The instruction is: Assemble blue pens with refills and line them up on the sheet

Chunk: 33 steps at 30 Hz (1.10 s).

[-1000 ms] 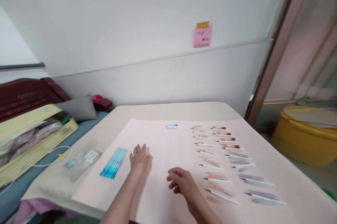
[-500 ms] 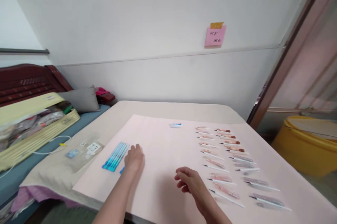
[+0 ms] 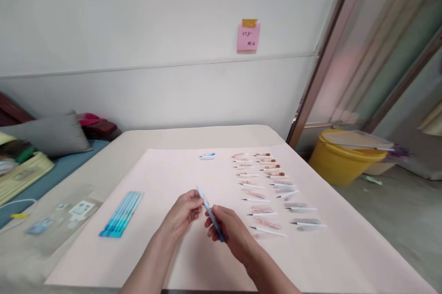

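A slim pen [image 3: 208, 209], pale blue at its upper end and dark blue at its lower end, is held tilted above the table between my hands. My left hand [image 3: 183, 213] pinches it near the pale end. Lower down, my right hand [image 3: 229, 227] has its fingers closed around the darker part. To the left, a row of similar blue pens [image 3: 122, 213] lies side by side on the pink sheet [image 3: 165, 174]. At the far middle of that sheet lies a white refill with a blue pen part [image 3: 207, 155].
On the right lie columns of white refills with pinkish [image 3: 256, 194], brown-ended [image 3: 272, 166] and greyish [image 3: 295, 205] pen parts. A clear plastic bag [image 3: 79, 211] is at the left. A yellow bucket [image 3: 331, 160] stands beyond the table's right side.
My left hand has come from beside the blue row to the middle, bringing a pen. My right hand has closed on that same pen. The view has turned right.
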Each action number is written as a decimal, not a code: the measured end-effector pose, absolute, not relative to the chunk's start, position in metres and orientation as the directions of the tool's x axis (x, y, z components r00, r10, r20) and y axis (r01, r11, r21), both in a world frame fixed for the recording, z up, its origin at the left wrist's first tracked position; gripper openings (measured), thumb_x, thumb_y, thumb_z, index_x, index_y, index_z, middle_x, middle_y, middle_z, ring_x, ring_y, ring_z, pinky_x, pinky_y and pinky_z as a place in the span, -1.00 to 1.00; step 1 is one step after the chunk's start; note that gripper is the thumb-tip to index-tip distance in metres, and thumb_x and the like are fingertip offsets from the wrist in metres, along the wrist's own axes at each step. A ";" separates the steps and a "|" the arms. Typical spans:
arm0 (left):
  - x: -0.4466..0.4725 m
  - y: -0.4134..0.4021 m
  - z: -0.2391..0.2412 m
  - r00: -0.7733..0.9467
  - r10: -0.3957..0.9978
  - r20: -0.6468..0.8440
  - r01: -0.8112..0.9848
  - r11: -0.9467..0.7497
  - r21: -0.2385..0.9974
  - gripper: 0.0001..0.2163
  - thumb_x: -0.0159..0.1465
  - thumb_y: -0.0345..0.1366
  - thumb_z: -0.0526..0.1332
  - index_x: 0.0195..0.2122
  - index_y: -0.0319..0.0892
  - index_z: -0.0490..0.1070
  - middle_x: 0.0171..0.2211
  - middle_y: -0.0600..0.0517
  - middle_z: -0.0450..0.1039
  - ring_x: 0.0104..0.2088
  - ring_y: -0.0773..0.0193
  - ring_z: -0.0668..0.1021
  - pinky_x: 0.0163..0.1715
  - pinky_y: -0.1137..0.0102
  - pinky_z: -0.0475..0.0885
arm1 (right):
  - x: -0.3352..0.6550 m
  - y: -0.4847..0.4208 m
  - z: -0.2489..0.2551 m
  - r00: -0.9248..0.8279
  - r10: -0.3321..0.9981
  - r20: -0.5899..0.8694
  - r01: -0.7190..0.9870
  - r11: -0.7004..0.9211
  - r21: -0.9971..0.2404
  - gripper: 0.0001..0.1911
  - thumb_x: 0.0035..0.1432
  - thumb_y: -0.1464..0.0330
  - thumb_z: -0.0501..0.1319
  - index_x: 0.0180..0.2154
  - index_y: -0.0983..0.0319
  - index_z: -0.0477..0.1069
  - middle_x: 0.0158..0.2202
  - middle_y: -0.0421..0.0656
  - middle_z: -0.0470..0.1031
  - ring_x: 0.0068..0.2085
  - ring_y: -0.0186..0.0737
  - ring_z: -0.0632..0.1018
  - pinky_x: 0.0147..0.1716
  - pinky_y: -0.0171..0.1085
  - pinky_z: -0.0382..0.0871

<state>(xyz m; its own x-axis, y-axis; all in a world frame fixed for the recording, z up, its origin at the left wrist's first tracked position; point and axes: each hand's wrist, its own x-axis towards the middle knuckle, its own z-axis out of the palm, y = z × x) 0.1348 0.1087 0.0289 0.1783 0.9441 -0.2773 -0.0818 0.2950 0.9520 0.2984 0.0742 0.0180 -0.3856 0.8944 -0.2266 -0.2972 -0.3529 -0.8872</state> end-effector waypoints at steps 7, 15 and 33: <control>0.153 0.097 0.035 0.128 0.966 -0.225 -0.437 0.259 0.861 -0.77 0.05 -0.31 0.29 -0.25 -0.24 0.43 -0.29 -0.10 0.48 -0.32 0.28 0.51 -0.17 0.32 0.36 | 0.290 0.071 0.021 -0.353 0.898 -0.262 -0.277 -0.367 -0.888 -0.76 0.12 0.24 0.04 -0.46 0.26 0.26 -0.70 -0.37 0.08 -0.70 -0.53 -0.01 -0.69 -0.40 -0.24; 0.155 0.095 0.036 0.036 0.960 -0.278 -0.437 0.265 0.859 -0.80 0.06 -0.23 0.29 -0.34 -0.23 0.42 -0.36 -0.09 0.49 -0.34 0.26 0.53 -0.21 0.32 0.39 | 0.285 0.073 0.020 -0.188 0.966 -0.175 0.120 -0.155 -0.981 -0.79 0.10 0.32 0.00 -0.54 0.24 0.20 -0.73 -0.35 0.11 -0.66 -0.46 0.12 -0.64 -0.39 -0.06; 0.150 0.095 0.036 0.004 0.961 -0.277 -0.270 0.267 0.925 -0.75 0.04 -0.15 0.29 -0.38 -0.25 0.45 -0.39 -0.10 0.50 -0.42 0.27 0.53 -0.35 0.37 0.39 | 0.288 0.071 0.018 -0.232 0.955 -0.182 0.158 -0.148 -0.976 -0.80 0.10 0.32 0.00 -0.52 0.24 0.23 -0.74 -0.34 0.13 -0.66 -0.45 0.13 -0.61 -0.38 -0.01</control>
<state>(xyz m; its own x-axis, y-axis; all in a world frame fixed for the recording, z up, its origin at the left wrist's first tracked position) 0.1499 0.0947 0.0364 0.0036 0.9610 -0.2766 -0.2701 0.2672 0.9250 0.2885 0.0707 0.0184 -0.2321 0.9555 -0.1822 0.1583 -0.1478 -0.9763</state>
